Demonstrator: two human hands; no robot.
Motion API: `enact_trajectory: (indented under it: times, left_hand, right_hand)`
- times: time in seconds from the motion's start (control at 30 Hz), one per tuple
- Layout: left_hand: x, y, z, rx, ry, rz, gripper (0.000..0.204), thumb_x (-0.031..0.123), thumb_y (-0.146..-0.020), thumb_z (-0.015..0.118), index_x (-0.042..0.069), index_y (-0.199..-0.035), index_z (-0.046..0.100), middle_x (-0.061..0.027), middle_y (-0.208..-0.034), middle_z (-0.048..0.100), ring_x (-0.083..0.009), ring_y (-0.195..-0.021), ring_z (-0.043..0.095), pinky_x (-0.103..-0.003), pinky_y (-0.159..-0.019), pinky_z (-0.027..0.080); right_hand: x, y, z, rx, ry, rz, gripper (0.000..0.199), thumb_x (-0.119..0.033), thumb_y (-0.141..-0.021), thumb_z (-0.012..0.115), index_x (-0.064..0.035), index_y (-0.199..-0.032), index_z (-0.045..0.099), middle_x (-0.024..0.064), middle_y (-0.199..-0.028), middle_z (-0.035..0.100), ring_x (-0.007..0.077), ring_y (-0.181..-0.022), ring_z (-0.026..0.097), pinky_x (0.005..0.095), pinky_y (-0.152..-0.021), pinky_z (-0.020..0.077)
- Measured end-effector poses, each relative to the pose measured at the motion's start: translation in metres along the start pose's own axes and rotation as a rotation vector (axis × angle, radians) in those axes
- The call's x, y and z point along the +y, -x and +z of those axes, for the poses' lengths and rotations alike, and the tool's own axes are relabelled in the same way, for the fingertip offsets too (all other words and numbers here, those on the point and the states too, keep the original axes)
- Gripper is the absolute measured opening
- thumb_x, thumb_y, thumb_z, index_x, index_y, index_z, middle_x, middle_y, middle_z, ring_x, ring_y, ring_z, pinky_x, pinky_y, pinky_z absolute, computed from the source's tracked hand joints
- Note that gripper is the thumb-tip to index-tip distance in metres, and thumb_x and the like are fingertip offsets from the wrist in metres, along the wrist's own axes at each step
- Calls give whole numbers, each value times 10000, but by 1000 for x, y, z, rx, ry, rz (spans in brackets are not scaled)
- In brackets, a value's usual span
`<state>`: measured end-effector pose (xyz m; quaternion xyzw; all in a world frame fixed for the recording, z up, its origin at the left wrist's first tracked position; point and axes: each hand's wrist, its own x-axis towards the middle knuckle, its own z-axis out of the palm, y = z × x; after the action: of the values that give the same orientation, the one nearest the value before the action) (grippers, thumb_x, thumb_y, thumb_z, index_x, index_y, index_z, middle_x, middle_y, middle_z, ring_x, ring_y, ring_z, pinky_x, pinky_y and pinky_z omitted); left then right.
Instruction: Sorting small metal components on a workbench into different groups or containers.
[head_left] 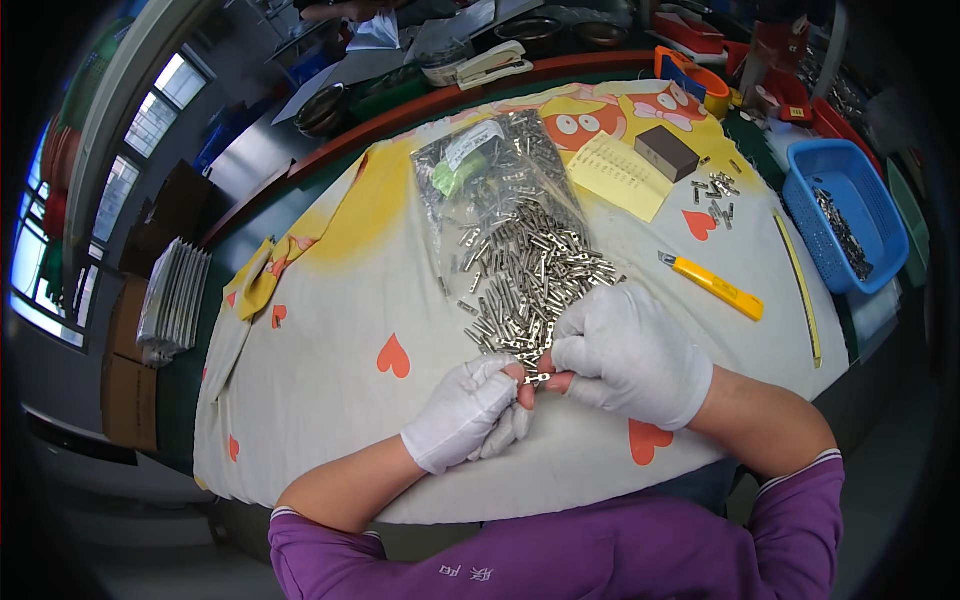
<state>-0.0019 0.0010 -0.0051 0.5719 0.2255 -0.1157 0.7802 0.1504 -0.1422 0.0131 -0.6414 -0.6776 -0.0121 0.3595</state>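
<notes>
Both hands wear white gloves with bare fingertips, and they meet at the near end of a heap of small metal parts [545, 262]. Between their fingertips is one small silvery metal part [537, 379] with holes in it. My left hand [470, 412] pinches its left end, thumb and forefinger closed. Closed on its right side is my right hand [622, 350], whose knuckles hide part of the heap. The heap spills from an open clear plastic bag [440, 215] that holds more of the same parts, a white label and a green piece.
A patterned cloth [330, 400] covers the table. To the right lie a yellow box cutter [715, 287], a yellow paper note [620, 178], a dark block [667, 153], several loose parts [715, 195] and a yellow strip [797, 285]. A blue basket [835, 160] stands at the right edge.
</notes>
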Motion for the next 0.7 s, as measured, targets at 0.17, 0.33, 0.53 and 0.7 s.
enact_trajectory:
  times: [0.17,0.33,0.53,0.7]
  left_hand:
    - [2,0,3,-12,37,-12,260,297,-942,437,84,-828,532,-22,-613,553,-66,-355,365,-210,-329,273]
    - [1,-1,3,-3,47,2,264,307,-920,517,47,-880,542,-71,-666,546,-70,-365,338,-210,-335,248]
    - [5,2,-2,-84,50,48,115,215,-900,520,103,-921,506,-12,-705,551,-53,-441,415,-184,-380,289]
    - [9,2,-1,-91,83,24,79,170,-885,510,102,-922,501,-16,-742,553,-53,-463,424,-184,-393,298]
  right_hand:
    - [1,0,2,44,-5,-52,150,-107,-614,723,-73,-646,581,76,-607,525,278,-565,532,388,-487,396]
    - [0,-1,-4,-37,-6,-31,127,-139,-647,691,-75,-674,585,79,-639,534,278,-618,542,387,-533,421]
    - [19,6,-25,-239,9,21,87,-118,-664,671,-74,-711,612,77,-706,550,263,-742,556,380,-639,446]
    - [15,8,-16,-315,16,40,92,-104,-666,673,-70,-718,606,81,-722,547,268,-752,546,377,-647,439]
